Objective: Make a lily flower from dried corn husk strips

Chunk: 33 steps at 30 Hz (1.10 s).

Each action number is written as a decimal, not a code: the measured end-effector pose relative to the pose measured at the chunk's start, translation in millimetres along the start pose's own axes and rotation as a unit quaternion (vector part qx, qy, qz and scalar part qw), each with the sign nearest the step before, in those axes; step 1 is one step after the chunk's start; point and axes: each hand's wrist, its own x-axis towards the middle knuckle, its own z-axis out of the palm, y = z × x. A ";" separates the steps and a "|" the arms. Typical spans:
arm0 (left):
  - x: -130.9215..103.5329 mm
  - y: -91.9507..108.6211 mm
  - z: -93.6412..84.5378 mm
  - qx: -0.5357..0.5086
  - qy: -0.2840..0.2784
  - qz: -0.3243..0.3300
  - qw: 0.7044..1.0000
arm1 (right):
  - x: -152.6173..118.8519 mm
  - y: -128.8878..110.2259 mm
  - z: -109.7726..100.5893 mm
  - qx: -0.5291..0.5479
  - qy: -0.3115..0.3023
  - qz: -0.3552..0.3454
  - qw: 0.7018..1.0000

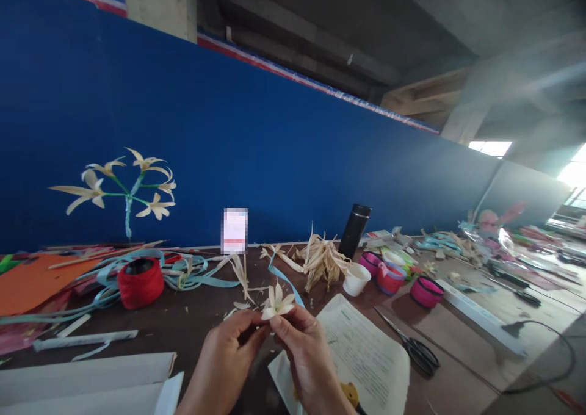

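A pale cream flower (277, 303) with pointed petals is held between both hands over the table. My left hand (233, 348) pinches it from the left with thumb and forefinger. From the right, my right hand (304, 342) grips its lower petals or base with thumb and fingers. The flower's underside is hidden behind the fingers. Below the right hand lies a printed paper sheet (366, 354), with a yellow-handled tool (350, 393) partly covered by the wrist. Loose petal pieces (240, 306) lie just beyond the left hand.
A flower stem with several blooms (132, 189) stands back left. Around are a red ribbon roll (140, 284), light blue strips (196, 274), dried husks (323, 259), a white cup (356, 279), a black bottle (355, 230), scissors (419, 351), a power strip (478, 317) and a box (86, 375).
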 end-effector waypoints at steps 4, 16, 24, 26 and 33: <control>-1.1 -9.9 2.8 0.040 0.029 0.043 0.998 | -1.3 -0.3 -1.4 -0.033 0.010 0.001 0.999; 0.0 -19.2 3.4 0.082 0.093 0.128 0.984 | -2.9 -10.7 3.3 -0.042 -0.023 -0.023 0.999; 1.8 -29.8 1.7 0.130 0.127 0.153 0.971 | -7.9 -11.1 -0.4 -0.006 0.040 -0.050 0.998; 2.2 -33.2 2.4 0.145 0.111 0.161 0.970 | -6.8 -10.4 -0.1 -0.012 0.038 -0.055 0.998; 0.1 -34.6 7.2 0.131 0.078 0.144 0.978 | -2.2 -8.1 0.9 -0.009 0.078 -0.054 0.995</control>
